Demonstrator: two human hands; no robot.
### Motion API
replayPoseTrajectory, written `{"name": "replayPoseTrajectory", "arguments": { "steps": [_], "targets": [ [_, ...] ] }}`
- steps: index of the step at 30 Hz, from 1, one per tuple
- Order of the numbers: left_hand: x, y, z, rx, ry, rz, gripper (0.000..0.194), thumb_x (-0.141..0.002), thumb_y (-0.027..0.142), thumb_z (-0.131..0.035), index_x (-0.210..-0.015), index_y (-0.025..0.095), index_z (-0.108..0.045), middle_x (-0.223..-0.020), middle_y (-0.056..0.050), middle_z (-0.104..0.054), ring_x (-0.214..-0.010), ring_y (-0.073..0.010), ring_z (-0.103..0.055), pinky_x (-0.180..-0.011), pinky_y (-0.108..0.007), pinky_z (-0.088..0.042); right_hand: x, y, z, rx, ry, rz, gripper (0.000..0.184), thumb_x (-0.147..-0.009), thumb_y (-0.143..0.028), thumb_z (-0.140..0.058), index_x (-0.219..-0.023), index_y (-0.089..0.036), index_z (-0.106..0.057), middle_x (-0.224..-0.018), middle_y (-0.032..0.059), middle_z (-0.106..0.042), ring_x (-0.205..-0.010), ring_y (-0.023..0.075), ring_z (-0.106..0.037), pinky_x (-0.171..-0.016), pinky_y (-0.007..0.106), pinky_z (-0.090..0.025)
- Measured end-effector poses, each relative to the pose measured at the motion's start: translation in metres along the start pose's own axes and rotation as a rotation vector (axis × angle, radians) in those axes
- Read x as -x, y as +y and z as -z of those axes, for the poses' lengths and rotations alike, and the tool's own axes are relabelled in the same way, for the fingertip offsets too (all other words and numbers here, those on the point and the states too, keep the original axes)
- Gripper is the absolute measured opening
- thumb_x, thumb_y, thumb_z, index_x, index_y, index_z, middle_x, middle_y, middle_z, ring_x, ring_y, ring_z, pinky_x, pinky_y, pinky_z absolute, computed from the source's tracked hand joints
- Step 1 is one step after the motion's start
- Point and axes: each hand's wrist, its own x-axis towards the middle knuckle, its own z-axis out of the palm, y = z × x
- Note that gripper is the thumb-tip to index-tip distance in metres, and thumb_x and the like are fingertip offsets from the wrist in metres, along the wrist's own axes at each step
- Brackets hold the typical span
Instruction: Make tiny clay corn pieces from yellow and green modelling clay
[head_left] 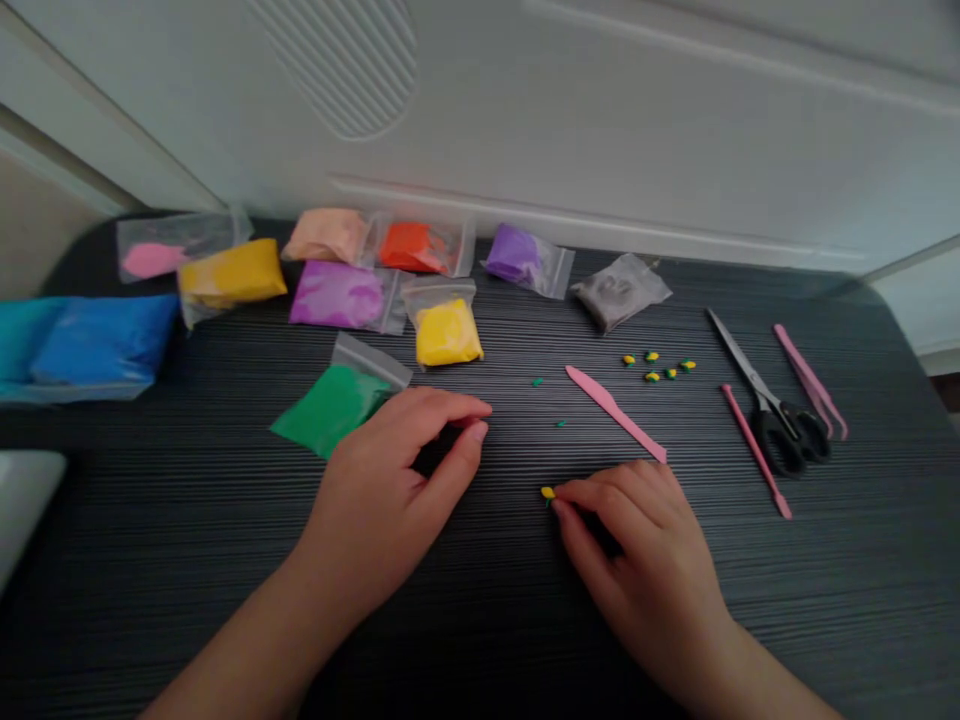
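Note:
My right hand pinches a tiny yellow and green clay piece between thumb and forefinger, low over the black table. To its left, my left hand has thumb and forefinger brought together in a pinch; anything between the tips is too small to make out. Beside that hand lies a bag of green clay, partly covered by it. Two green clay bits, one upper and one lower, rest between the hands. A pink clay knife lies just beyond my right hand.
Several finished-looking yellow and green pieces sit at right. Beyond them are a thin pink tool, black-handled scissors and pink tweezers. Bagged clay, including yellow and blue, lines the back and left. A white panel stands behind.

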Motion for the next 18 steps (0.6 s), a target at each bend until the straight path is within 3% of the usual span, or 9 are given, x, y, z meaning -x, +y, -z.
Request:
{"name": "replayPoseTrajectory", "arguments": {
  "steps": [6,12,18],
  "targets": [
    [0.000,-0.001,-0.004,0.019,-0.023,-0.127,0.016,-0.079,0.023,-0.049,-0.090,0.020,-0.060,-0.090,-0.001,-0.060,-0.087,-0.0149,-0.053,-0.079,-0.028,-0.041,0.004,0.003,0.003,0.060,-0.019,0.004,0.012,-0.076,-0.019,-0.056,-0.086,-0.022,-0.061,-0.077,-0.0006,-0.061,-0.073,0.0143,-0.050,-0.071,0.032,-0.035],
    [0.000,0.000,-0.012,0.012,-0.139,-0.323,0.014,-0.078,0.023,-0.051,-0.086,0.023,-0.064,-0.086,0.000,-0.061,-0.087,-0.0165,-0.049,-0.079,-0.033,-0.038,0.007,0.007,0.005,0.040,-0.020,0.017,0.014,-0.076,-0.019,-0.055,-0.089,-0.021,-0.061,-0.080,0.0011,-0.061,-0.074,0.0148,-0.051,-0.071,0.032,-0.037],
    [0.000,0.004,-0.016,0.028,-0.196,-0.367,0.014,-0.078,0.023,-0.052,-0.084,0.025,-0.065,-0.084,0.000,-0.060,-0.086,-0.0160,-0.048,-0.077,-0.033,-0.036,0.007,0.007,0.007,0.020,0.000,0.044,0.013,-0.076,-0.017,-0.054,-0.087,-0.021,-0.060,-0.078,0.0005,-0.061,-0.073,0.0141,-0.052,-0.070,0.032,-0.037]
  ]
}}
